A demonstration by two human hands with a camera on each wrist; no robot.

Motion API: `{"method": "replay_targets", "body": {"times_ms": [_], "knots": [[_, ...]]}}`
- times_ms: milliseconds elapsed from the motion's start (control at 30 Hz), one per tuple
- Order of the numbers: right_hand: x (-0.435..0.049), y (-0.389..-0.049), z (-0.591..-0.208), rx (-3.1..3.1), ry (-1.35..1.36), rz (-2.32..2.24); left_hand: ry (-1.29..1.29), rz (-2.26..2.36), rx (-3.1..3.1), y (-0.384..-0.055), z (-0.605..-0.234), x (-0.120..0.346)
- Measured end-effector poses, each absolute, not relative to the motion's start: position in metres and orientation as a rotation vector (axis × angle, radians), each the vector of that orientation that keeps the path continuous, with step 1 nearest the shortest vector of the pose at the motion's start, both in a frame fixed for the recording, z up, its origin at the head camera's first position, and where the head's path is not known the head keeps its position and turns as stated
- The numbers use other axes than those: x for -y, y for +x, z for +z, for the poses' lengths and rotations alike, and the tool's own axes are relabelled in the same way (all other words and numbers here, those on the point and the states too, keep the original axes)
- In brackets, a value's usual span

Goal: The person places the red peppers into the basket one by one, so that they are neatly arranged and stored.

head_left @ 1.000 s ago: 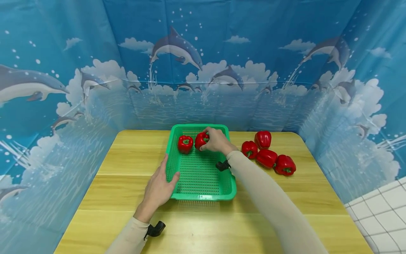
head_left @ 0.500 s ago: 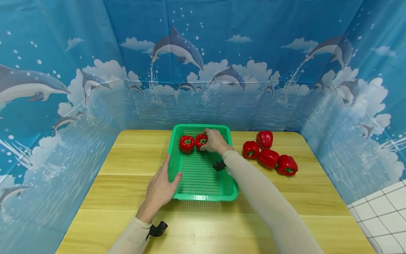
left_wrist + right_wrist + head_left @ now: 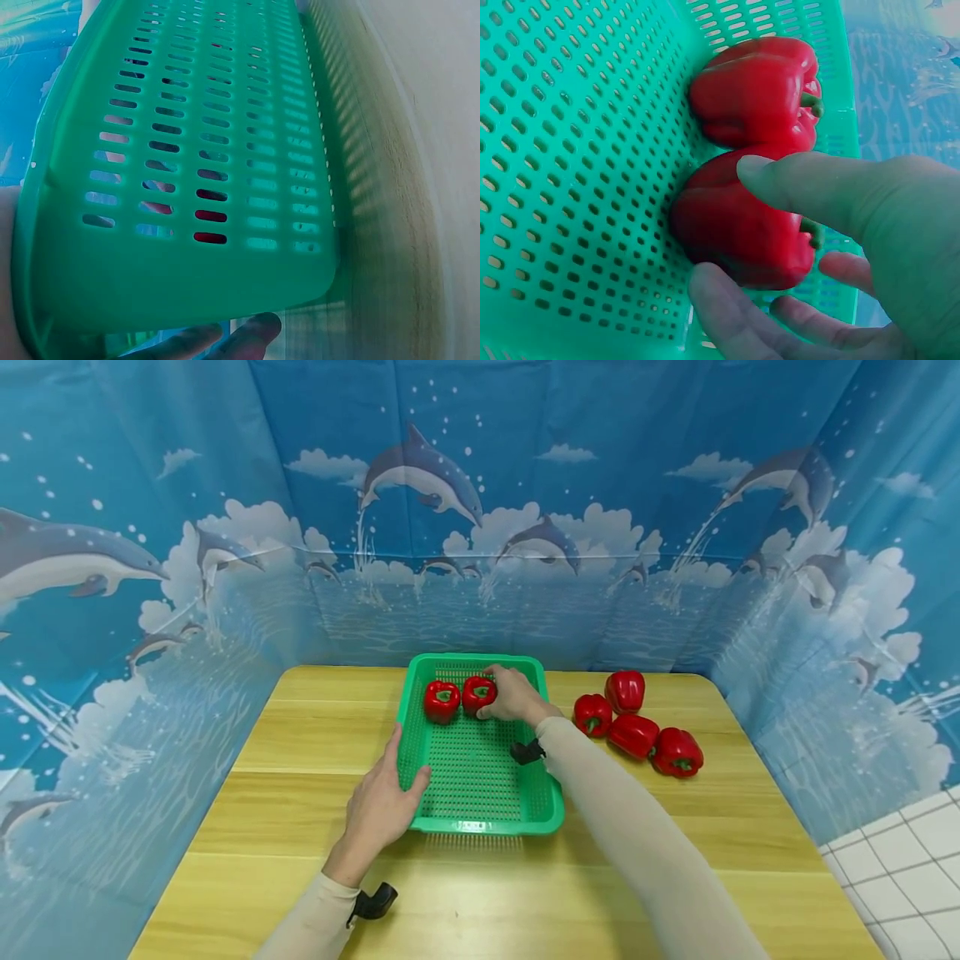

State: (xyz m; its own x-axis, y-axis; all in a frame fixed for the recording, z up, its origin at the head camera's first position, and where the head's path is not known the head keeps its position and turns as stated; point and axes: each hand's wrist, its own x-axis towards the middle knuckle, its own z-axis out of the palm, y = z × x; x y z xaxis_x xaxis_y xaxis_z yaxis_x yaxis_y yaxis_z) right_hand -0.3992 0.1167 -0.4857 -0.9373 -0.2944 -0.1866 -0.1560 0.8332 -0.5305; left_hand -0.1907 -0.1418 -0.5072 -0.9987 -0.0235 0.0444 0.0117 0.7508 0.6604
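Note:
A green perforated plastic basket (image 3: 480, 828) stands on the table with two red bell peppers inside, by its far wall. My left hand (image 3: 378, 802) holds the basket's near left corner, thumb over the rim and fingers down the outside, their tips showing past the corner in the left wrist view. Inside the basket my right hand (image 3: 513, 695) is around the right bell pepper (image 3: 739, 225), its fingers loosened and spread. The thumb overlaps this pepper in the right wrist view, with the forefinger close by its lower side. Beside it sits the left bell pepper (image 3: 442, 702), green stem showing.
Several more red bell peppers (image 3: 633, 735) lie in a cluster on the wooden table (image 3: 315, 718), right of the basket. A blue dolphin-print curtain (image 3: 480, 610) hangs around the back and sides. White tiles (image 3: 900, 868) show at the lower right.
The right bell pepper has been set down upright beside the left one. My right hand's fingers have loosened and moved slightly right from it. My left hand has stayed on the basket.

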Motion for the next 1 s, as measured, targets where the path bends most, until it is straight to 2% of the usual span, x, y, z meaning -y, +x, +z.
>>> {"method": "replay_targets", "body": {"times_ms": [333, 600, 1000], "knots": [[-0.119, -0.365, -0.455, -2.794, -0.390, -0.839, 0.017, -1.087, 2.899, -0.189, -0.506, 0.141], [-0.133, -0.356, -0.440, -2.833, -0.472, -0.900, 0.037, -1.083, 2.908, -0.188, -0.507, 0.141], [-0.183, -0.341, -0.435, -2.904, -0.582, -0.969, 0.026, -1.081, 2.897, -0.189, -0.509, 0.140]]}}
